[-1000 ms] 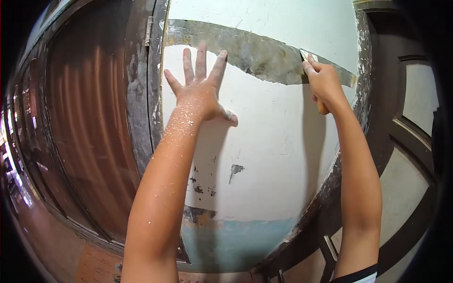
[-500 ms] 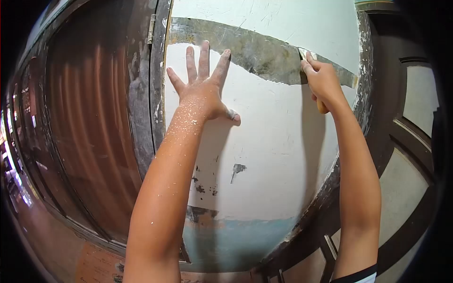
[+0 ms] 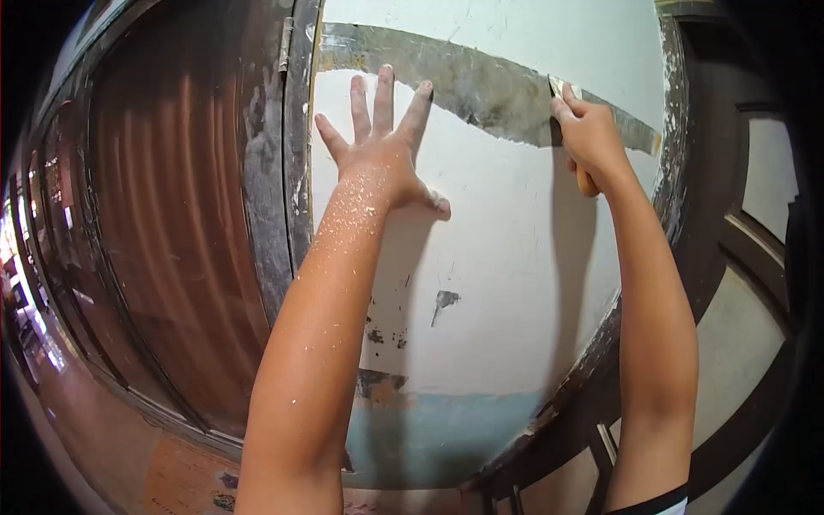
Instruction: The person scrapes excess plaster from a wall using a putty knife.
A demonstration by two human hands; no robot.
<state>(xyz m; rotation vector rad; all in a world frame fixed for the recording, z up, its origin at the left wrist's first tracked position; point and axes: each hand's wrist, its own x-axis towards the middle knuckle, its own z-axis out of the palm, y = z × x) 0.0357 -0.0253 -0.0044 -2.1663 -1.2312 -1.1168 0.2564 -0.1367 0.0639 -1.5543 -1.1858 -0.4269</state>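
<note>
My left hand (image 3: 378, 159) lies spread on the white wall (image 3: 498, 223), its fingertips reaching the lower edge of a bare grey band (image 3: 489, 90). White flakes dust that wrist and forearm. Farther right, my right hand (image 3: 590, 137) is closed around a scraper (image 3: 587, 182) with a yellow-orange wooden handle. The scraper's blade points up and meets the wall at the top edge of the grey band, though my fingers hide part of it. Paint is stripped along the band, with white paint above and below it.
A dark door frame with a hinge (image 3: 286, 45) and a brown curtain (image 3: 172, 215) behind glass stand on the left. At right is a dark panelled door (image 3: 730, 223). Lower down, the wall has a blue-green strip (image 3: 463, 421) and a small grey chipped patch (image 3: 445, 302).
The view has shifted slightly, so the wall sits a little farther right and higher. My left hand stays spread on the wall, and my right hand still grips the scraper at nearly the same spot.
</note>
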